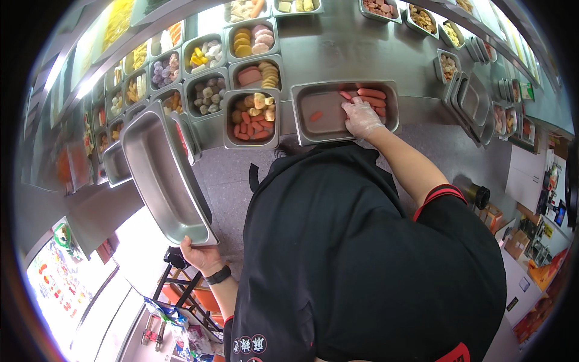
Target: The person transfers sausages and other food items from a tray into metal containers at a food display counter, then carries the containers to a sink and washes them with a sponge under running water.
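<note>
My bare left hand (pixel 202 257), with a black band at the wrist, grips the near end of a long, deep stainless steel pan (pixel 165 176). That pan is empty and tilted at the counter's left side. My right hand (pixel 363 119), in a clear plastic glove, reaches into a rectangular steel pan (pixel 312 118) at the counter's front edge. Large sausages (pixel 372 93) lie at this pan's right end, partly hidden by the hand. A small sausage (pixel 316 116) lies apart on the pan's floor. Whether the gloved fingers hold a sausage cannot be made out.
Left of the sausage pan stands a steel container of small sausages and skewered pieces (pixel 255 126). Rows of filled food containers (pixel 207 95) cover the counter's left. Nested steel pans (pixel 472 102) rest at the right edge. Chairs (pixel 206 296) stand behind on the left.
</note>
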Demonstrator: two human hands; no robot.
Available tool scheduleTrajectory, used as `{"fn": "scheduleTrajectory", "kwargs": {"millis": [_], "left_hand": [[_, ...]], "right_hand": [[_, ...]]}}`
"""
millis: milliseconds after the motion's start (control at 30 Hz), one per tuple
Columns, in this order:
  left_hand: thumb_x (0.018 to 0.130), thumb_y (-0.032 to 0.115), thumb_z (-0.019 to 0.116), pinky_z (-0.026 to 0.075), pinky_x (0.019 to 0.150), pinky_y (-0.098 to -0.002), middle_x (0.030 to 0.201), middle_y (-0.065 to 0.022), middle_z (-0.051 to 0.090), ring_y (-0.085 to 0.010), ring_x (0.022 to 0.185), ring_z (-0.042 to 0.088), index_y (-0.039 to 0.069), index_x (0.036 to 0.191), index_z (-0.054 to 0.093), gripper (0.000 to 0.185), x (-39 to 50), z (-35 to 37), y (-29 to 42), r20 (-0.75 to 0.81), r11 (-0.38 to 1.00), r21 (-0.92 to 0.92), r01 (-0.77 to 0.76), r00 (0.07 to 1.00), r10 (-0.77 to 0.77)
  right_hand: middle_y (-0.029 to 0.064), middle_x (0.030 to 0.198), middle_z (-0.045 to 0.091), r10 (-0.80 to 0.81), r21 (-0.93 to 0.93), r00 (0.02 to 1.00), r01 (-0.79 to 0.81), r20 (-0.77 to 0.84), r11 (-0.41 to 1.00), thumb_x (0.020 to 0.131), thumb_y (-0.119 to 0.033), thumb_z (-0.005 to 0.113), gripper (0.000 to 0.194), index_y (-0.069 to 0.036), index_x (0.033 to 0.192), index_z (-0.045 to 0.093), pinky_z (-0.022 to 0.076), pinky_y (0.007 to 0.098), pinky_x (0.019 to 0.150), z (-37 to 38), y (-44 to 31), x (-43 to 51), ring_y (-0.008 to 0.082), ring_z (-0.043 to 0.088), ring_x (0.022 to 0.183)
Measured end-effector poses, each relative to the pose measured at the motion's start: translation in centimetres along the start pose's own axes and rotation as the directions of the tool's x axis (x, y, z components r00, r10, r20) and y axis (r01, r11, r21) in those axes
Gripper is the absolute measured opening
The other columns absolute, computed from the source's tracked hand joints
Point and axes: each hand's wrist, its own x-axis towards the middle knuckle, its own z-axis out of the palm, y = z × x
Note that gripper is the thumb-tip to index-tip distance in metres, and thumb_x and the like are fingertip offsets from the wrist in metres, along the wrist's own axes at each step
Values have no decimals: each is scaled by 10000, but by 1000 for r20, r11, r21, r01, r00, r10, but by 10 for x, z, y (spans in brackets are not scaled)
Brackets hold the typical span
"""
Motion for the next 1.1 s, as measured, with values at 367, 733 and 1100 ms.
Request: {"fn": "scheduleTrajectory", "kwargs": {"millis": [367, 733, 1100], "left_hand": [[857, 114, 583, 568, 1013, -475, 1240, -150, 685, -318, 1136, 684, -24, 1334, 571, 497, -12, -8, 3, -24, 997, -77, -10, 1000, 9], [849, 117, 588, 574, 994, -472, 1218, -144, 689, -313, 1112, 691, -22, 1320, 576, 491, -18, -25, 3, -68, 997, -71, -42, 997, 37], [856, 126, 588, 592, 954, -462, 1193, -133, 691, -304, 1075, 700, -12, 1294, 581, 459, -10, -29, 5, -29, 995, -91, -33, 999, 30]], "right_hand": [[207, 1175, 584, -68, 146, 997, 72, -32, 987, 791, 74, 555, 265, -78, 969, 678, 487, 480, 961, 20, 25, -3, 439, 578, 1156], [156, 1039, 630, -535, 259, 738, 657, -411, 708, 751, 82, 608, 225, -76, 902, 664, 545, 435, 839, -47, -93, 21, 360, 638, 977], [167, 1027, 691, -377, 219, 827, 494, -417, 842, 852, 8, 611, 205, -60, 1015, 713, 570, 434, 873, -64, -95, 15, 378, 674, 1037]]}}
